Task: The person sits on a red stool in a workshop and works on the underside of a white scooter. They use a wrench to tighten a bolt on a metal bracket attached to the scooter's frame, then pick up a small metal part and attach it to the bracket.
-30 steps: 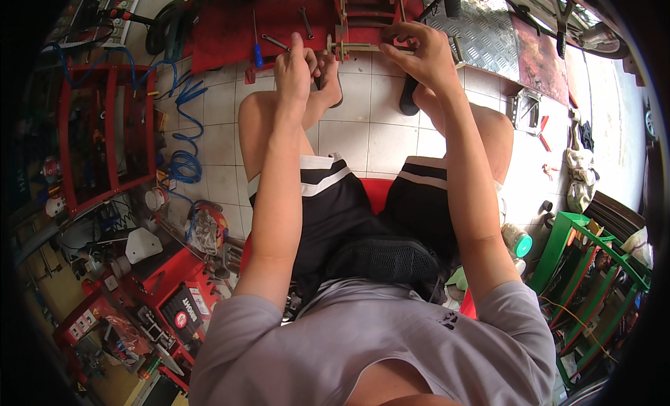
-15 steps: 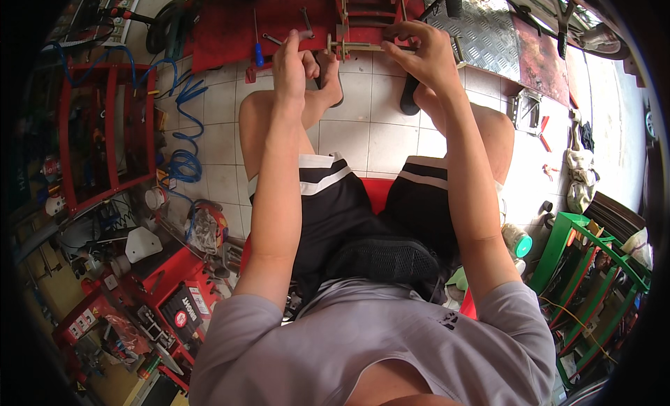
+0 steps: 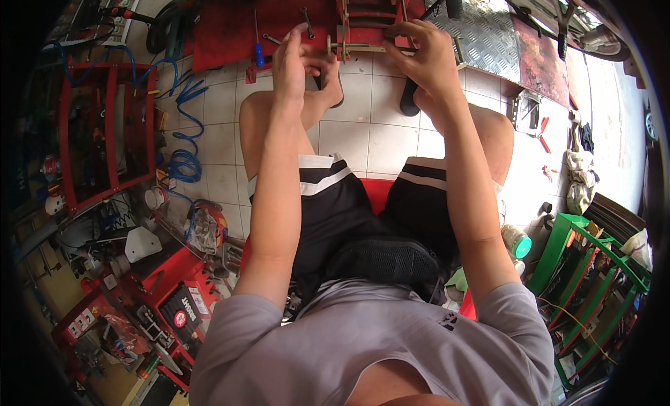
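Note:
A horizontal metal rod (image 3: 361, 47) with a disc at its left end crosses a red metal frame (image 3: 373, 16). My left hand (image 3: 293, 67) is beside the disc, one finger raised and others reaching toward it; I cannot tell whether they touch it. My right hand (image 3: 427, 57) arches over the rod's right part, thumb and forefinger apart, fingertips at or close to the rod. To the left, a blue-handled screwdriver (image 3: 259, 53) and a spanner (image 3: 308, 23) lie on the red platform (image 3: 220, 29).
My legs straddle the tiled floor (image 3: 352, 137). A red rack (image 3: 65, 137) and coiled blue hose (image 3: 183, 165) stand left, with a cluttered tool cart below. A checker-plate ramp (image 3: 474, 39) and wheeled machinery are at upper right; a green rack (image 3: 558, 263) is at lower right.
My left hand's fingers have uncurled and stretched rightward toward the rod's disc end. My right hand has shifted very slightly upward, still over the rod.

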`<state>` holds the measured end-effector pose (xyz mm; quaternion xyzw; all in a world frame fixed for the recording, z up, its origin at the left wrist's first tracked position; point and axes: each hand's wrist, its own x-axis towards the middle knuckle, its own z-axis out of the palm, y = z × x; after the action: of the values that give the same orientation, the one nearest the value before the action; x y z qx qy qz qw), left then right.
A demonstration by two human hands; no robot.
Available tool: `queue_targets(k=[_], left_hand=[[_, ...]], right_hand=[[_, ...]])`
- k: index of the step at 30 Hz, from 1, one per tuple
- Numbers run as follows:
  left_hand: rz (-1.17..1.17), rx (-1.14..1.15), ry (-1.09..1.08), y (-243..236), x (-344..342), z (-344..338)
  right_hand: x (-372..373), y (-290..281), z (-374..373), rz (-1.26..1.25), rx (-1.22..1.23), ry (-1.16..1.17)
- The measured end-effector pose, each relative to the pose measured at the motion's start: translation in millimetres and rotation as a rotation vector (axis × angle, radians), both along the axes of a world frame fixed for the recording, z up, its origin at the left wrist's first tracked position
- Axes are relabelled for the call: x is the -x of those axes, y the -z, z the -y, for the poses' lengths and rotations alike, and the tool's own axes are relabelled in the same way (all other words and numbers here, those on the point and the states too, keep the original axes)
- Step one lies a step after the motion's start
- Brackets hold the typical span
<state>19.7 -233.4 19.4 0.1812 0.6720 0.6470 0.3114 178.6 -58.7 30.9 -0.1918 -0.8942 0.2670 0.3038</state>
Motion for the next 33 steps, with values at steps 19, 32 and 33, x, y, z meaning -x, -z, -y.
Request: queue_targets(k=[19, 32, 33], left_hand=[[-0.009, 0.046, 0.008, 14.4, 8.4, 0.8], [0.021, 0.069, 0.027, 19.6, 3.6, -3.5], [0.020, 0.070, 0.031, 19.7, 4.1, -3.0]], right_hand=[[18.0, 2.0, 20.0, 0.017, -0.287, 0.025], [19.8, 5.6, 19.0, 0.020, -0.262, 0.031], [21.4, 4.8, 19.7, -0.009, -0.263, 0.026]])
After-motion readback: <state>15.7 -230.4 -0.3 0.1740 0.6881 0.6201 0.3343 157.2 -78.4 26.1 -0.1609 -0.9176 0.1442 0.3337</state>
